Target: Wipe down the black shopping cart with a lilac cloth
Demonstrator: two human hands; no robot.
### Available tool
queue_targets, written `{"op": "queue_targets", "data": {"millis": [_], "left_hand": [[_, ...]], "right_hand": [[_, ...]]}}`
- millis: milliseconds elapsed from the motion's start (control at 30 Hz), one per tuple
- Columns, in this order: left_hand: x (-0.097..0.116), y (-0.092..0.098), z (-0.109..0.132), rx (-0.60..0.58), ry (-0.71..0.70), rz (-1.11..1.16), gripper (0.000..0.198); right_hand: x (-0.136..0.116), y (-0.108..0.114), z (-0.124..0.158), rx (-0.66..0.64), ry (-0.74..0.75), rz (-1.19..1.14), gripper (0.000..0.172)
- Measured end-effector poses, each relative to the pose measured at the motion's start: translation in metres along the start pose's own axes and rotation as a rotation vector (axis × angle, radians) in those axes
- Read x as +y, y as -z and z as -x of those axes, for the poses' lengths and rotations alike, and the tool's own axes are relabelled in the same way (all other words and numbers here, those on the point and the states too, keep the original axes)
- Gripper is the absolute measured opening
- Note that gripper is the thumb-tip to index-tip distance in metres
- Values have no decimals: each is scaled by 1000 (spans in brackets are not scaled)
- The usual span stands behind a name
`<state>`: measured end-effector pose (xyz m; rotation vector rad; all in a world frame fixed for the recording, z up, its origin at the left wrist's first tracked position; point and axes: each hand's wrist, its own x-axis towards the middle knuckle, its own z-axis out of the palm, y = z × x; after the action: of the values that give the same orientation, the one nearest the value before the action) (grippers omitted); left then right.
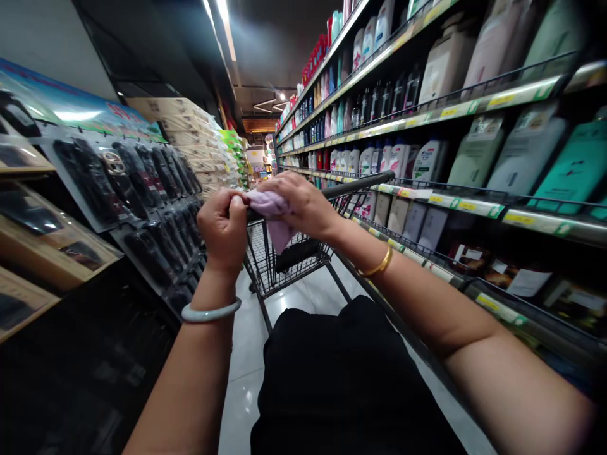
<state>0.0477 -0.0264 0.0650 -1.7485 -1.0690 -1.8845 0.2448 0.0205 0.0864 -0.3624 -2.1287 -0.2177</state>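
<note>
A dark shopping cart point(289, 268) with a wire basket stands in front of me, its black handle point(355, 185) slanting across the view. At the handle's left end my left hand point(222, 221) is closed in a fist around it, thumb on the near side; a pale bangle circles that wrist. A light purple cloth point(281, 234) is bunched over the handle, its loose corner hanging down. My right hand point(303, 205) is closed over the cloth, pressing it against the handle. Its fingertips are partly hidden by the cloth. The right wrist wears a gold-coloured bracelet.
Shelves point(450, 202) of bottles with price labels line the right side. On the left hang packaged dark goods point(137, 170), with boxed items point(42, 246) nearer and stacked cartons point(175, 136) beyond. Shiny tiled floor point(246, 373) runs along the aisle.
</note>
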Motion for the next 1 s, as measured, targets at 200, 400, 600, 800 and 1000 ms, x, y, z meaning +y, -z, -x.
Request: {"op": "queue_targets", "data": {"millis": [200,400,600,800,1000], "left_hand": [[3,5,0,17,-9,61,24],[2,7,-2,39,44,124,23],[-1,18,-4,-13,15,116,25],[-4,34,1,13,18,107,26],[-3,61,-1,-129,-27,-3,25]], "right_hand": [[10,-18,38,509,-206,214,35],[-32,-93,57,554,211,450,22],[-12,-101,78,788,-99,364,28],[-32,-141,61,623,-120,209,28],[-4,-144,45,327,-105,331,34]]}}
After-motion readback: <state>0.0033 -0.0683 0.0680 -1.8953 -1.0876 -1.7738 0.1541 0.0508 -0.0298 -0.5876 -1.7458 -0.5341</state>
